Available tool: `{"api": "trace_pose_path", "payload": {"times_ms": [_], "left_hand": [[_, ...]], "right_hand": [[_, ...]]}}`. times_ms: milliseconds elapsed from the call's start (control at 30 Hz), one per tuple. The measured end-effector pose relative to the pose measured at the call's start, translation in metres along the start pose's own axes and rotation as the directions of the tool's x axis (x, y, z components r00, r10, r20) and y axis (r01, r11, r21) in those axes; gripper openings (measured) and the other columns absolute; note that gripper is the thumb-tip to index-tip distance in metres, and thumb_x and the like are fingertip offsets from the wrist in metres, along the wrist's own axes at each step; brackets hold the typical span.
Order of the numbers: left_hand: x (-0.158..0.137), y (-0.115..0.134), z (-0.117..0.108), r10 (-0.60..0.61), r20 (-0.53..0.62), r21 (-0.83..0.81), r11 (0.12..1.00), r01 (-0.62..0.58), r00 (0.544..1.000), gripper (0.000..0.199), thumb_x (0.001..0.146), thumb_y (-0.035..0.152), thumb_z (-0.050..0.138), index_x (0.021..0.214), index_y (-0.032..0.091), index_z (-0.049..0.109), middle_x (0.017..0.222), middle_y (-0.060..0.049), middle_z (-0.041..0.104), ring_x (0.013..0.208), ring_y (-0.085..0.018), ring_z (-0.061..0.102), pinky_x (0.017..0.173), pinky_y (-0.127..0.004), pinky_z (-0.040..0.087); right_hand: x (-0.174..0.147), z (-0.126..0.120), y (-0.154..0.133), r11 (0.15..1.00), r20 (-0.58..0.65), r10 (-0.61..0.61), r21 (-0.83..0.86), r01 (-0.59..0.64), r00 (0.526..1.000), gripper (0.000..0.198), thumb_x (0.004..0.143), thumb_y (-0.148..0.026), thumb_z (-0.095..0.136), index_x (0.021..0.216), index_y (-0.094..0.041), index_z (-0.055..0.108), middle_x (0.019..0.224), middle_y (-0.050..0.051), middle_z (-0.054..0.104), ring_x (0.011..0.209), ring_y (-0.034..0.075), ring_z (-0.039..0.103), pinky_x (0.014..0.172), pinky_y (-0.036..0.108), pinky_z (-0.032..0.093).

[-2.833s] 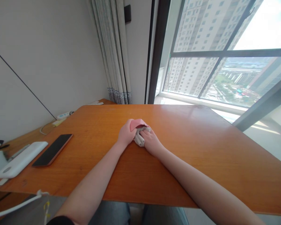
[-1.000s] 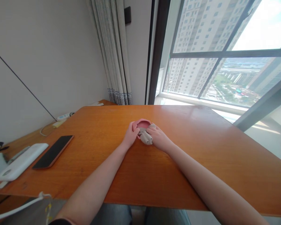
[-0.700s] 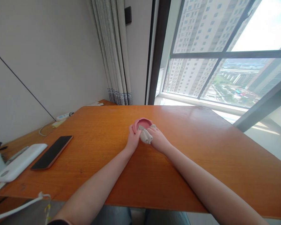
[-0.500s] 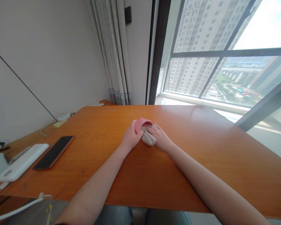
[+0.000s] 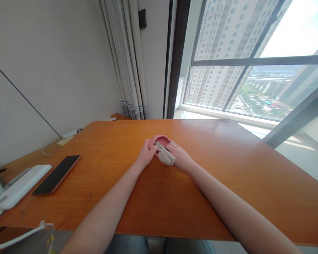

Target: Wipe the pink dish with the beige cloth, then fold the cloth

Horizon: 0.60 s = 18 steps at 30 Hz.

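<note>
The pink rounded bowl [image 5: 163,140] had turned, exposing more interior. The left hand [image 5: 146,155] clamped it; the right hand [image 5: 180,156] clamped crumpled grey cloth [image 5: 166,157].

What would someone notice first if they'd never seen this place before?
Probably the pink bowl-like thing at the middle of the orange-brown table, held by the left hand, while the right hand holds a pale cloth against it. Next, maybe the big bright window at upper right, with a tall building outside.
</note>
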<state>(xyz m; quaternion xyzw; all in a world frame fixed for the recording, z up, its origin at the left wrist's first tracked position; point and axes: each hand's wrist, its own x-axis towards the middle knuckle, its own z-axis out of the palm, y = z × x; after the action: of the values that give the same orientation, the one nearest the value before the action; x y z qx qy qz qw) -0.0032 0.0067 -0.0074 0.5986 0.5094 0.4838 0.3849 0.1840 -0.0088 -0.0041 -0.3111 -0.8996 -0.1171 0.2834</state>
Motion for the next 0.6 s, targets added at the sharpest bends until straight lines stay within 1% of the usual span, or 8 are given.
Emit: {"api": "trace_pose_path", "payload": {"times_ms": [67, 133, 200, 267, 367, 467, 533, 600], "left_hand": [[0.002, -0.001, -0.004, -0.057, 0.056, -0.023, 0.998, 0.059, 0.997, 0.022, 0.074, 0.036, 0.063, 0.082, 0.018, 0.051, 0.075, 0.001, 0.055, 0.074, -0.015, 0.055, 0.077, -0.03, 0.045], [-0.001, -0.001, 0.001, -0.112, 0.051, -0.134, 0.984, 0.118, 0.992, 0.034, 0.074, 0.042, 0.064, 0.097, 0.019, 0.053, 0.081, -0.001, 0.059, 0.078, -0.016, 0.057, 0.079, -0.031, 0.046], [-0.008, -0.002, 0.013, -0.143, 0.015, -0.278, 0.95, 0.142, 0.99, 0.053, 0.075, 0.045, 0.066, 0.118, 0.022, 0.046, 0.095, -0.004, 0.063, 0.088, -0.018, 0.06, 0.083, -0.033, 0.046], [-0.016, -0.004, 0.025, -0.122, -0.044, -0.358, 0.928, 0.098, 0.992, 0.065, 0.074, 0.043, 0.067, 0.129, 0.025, 0.038, 0.114, -0.007, 0.06, 0.103, -0.02, 0.059, 0.091, -0.034, 0.045], [-0.019, -0.008, 0.032, -0.08, -0.104, -0.317, 0.947, 0.043, 0.991, 0.059, 0.077, 0.039, 0.064, 0.128, 0.023, 0.039, 0.127, -0.01, 0.054, 0.117, -0.022, 0.052, 0.102, -0.036, 0.038], [-0.011, -0.01, 0.022, -0.016, -0.071, -0.236, 0.972, -0.001, 0.997, 0.054, 0.077, 0.031, 0.061, 0.128, 0.022, 0.043, 0.132, -0.009, 0.051, 0.123, -0.022, 0.047, 0.107, -0.037, 0.034], [-0.004, -0.01, 0.012, 0.042, -0.045, -0.202, 0.978, -0.05, 0.998, 0.056, 0.073, 0.024, 0.063, 0.126, 0.023, 0.047, 0.137, -0.007, 0.048, 0.128, -0.022, 0.043, 0.107, -0.035, 0.033], [0.002, -0.009, 0.005, 0.066, -0.026, -0.185, 0.98, -0.069, 0.998, 0.055, 0.07, 0.021, 0.063, 0.124, 0.023, 0.051, 0.137, -0.007, 0.048, 0.129, -0.023, 0.041, 0.107, -0.034, 0.034]], "right_hand": [[-0.001, 0.0, 0.001, 1.0, 0.006, -0.02, -0.005, 0.02, 1.0, 0.017, 0.09, -0.017, 0.047, 0.092, -0.02, 0.064, 0.082, 0.004, 0.056, 0.083, 0.019, 0.049, 0.103, 0.041, 0.035], [-0.002, 0.005, 0.001, 1.0, 0.006, -0.002, -0.02, 0.002, 1.0, 0.02, 0.09, -0.016, 0.046, 0.089, -0.021, 0.065, 0.079, 0.003, 0.056, 0.08, 0.019, 0.049, 0.105, 0.044, 0.033], [-0.004, 0.011, -0.001, 0.998, -0.016, 0.055, -0.042, -0.056, 0.998, 0.021, 0.089, -0.015, 0.045, 0.087, -0.021, 0.065, 0.078, 0.004, 0.056, 0.079, 0.019, 0.048, 0.105, 0.045, 0.033], [-0.004, 0.016, -0.002, 0.994, -0.047, 0.099, -0.052, -0.101, 0.994, 0.021, 0.089, -0.015, 0.046, 0.087, -0.021, 0.065, 0.079, 0.004, 0.057, 0.081, 0.02, 0.049, 0.107, 0.048, 0.031], [-0.003, 0.015, -0.004, 0.995, -0.033, 0.092, -0.039, -0.093, 0.995, 0.019, 0.089, -0.016, 0.047, 0.089, -0.022, 0.065, 0.08, 0.004, 0.059, 0.082, 0.019, 0.051, 0.107, 0.048, 0.031], [-0.001, 0.007, -0.002, 0.999, 0.023, 0.04, -0.031, -0.039, 0.999, 0.019, 0.09, -0.016, 0.047, 0.087, -0.021, 0.065, 0.08, 0.003, 0.06, 0.083, 0.018, 0.052, 0.108, 0.046, 0.032], [0.0, 0.001, -0.001, 0.999, 0.031, 0.016, -0.039, -0.015, 0.999, 0.02, 0.091, -0.017, 0.046, 0.087, -0.021, 0.065, 0.081, 0.003, 0.061, 0.087, 0.018, 0.054, 0.112, 0.048, 0.026], [-0.001, -0.004, 0.001, 0.999, 0.01, 0.02, -0.035, -0.019, 1.0, 0.02, 0.092, -0.018, 0.045, 0.091, -0.022, 0.065, 0.086, 0.003, 0.064, 0.098, 0.018, 0.055, 0.115, 0.051, 0.017]]}}
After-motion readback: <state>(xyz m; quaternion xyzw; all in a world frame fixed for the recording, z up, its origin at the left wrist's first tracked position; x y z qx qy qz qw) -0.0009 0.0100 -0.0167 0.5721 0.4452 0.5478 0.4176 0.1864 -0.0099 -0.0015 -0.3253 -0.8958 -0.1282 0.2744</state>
